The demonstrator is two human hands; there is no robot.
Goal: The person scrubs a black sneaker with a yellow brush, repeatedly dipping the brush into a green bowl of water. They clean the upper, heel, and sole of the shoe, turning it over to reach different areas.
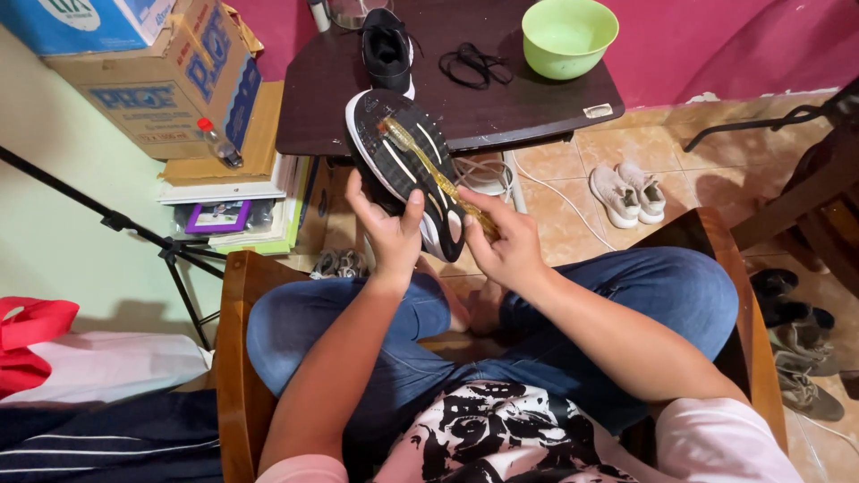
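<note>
1. Black rubber sole faces up at me: the sneaker point(407, 170) is upside down, held in the air betw. my knees and the dark table point(537, 107), just in front of my chest.
2. Its long axis runs diagonal, one end up-left toward the table edge, other end down-right toward my hands. White rim shows round the sole.
3. My left hand point(389, 234) is nearer the shoe's lower end; fingers curled up round its left side, thumb on the sole. Closed on it, a firm hold, not wide.
4. My right hand point(510, 246) sits just right of the lower end, closed narrow round the handle of a clear yellowish toothbrush point(434, 174).
5. Brush lies along the sole, nearly same axis as the shoe; bristle head up near the far end, touching the tread as far as I can tell.
6. Both hands abt level, close to each other, the shoe's lower end betw. them.
7. Other stuff: 2nd black shoe point(386, 49) upright on the table beyond, loose black laces point(474, 63) beside it, green bowl point(569, 36) at the far right corner. Pale sneakers point(631, 192) on the tile floor to the right, well apart.
</note>
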